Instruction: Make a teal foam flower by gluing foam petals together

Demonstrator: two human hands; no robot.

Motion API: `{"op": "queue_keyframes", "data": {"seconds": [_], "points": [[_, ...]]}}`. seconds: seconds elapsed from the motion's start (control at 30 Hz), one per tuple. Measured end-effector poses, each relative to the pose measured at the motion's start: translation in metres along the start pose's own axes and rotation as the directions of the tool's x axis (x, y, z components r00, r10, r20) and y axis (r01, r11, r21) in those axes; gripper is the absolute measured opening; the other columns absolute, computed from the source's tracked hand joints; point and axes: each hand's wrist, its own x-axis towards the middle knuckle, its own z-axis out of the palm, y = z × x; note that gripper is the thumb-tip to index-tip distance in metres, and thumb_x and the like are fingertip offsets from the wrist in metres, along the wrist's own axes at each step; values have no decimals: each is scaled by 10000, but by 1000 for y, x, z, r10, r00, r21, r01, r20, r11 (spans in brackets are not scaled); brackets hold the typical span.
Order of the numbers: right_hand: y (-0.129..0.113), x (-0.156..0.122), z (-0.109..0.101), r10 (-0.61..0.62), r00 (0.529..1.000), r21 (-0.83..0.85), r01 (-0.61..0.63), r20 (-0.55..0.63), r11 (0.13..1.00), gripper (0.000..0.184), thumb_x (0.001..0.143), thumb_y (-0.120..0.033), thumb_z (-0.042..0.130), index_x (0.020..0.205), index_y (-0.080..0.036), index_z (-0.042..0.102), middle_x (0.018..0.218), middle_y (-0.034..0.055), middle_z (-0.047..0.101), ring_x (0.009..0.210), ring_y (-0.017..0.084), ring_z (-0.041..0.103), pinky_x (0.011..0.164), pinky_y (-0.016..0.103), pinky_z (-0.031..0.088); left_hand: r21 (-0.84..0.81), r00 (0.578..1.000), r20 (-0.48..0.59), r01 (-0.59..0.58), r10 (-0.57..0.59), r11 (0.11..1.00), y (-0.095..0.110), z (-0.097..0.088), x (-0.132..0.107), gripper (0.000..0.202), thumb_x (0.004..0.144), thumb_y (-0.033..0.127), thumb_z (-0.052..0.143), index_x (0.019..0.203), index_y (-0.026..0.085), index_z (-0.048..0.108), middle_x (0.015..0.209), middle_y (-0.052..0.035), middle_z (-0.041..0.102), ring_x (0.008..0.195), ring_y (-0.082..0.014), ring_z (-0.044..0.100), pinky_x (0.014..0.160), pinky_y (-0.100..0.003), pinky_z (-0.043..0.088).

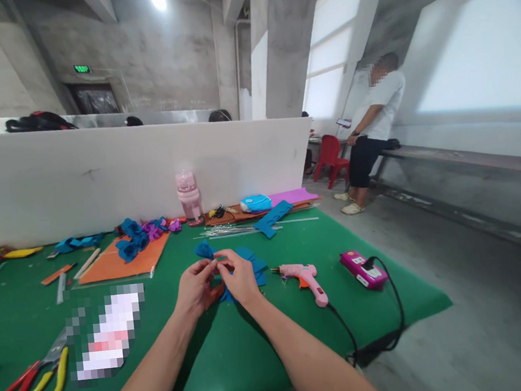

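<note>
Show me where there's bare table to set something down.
Bare green tabletop shows between the pink glue gun and magenta power strip, and between the forearms. Crowded: along the white partition, and near the blue pieces.

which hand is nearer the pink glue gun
Right. The right hand is to the left of the pink glue gun, apart from it; the left hand is farther left, with the right hand between it and the gun.
</note>
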Motion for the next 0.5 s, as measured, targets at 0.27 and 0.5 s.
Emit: {"op": "queue_keyframes", "data": {"seconds": [0.27,0.5], "points": [[-1,-2,3,-63,994,-141,49,-92,989,272,782,-198,463,1035,-194,563,912,49,620,778,147,595,705,256,494,34,999,-23,-29,30,999,6,-2,2,293,482,290,796,640,129,608,633,-4,617,563,-94,550,508,-194,399],[-12,-8,-9,-47,989,-185,21,-138,983,250,782,-169,435,996,-185,563,884,45,613,779,145,575,709,258,479,-46,1000,27,3,-2,999,10,-1,1,298,459,252,812,623,128,596,632,-4,627,547,-72,525,519,-184,415]]}}
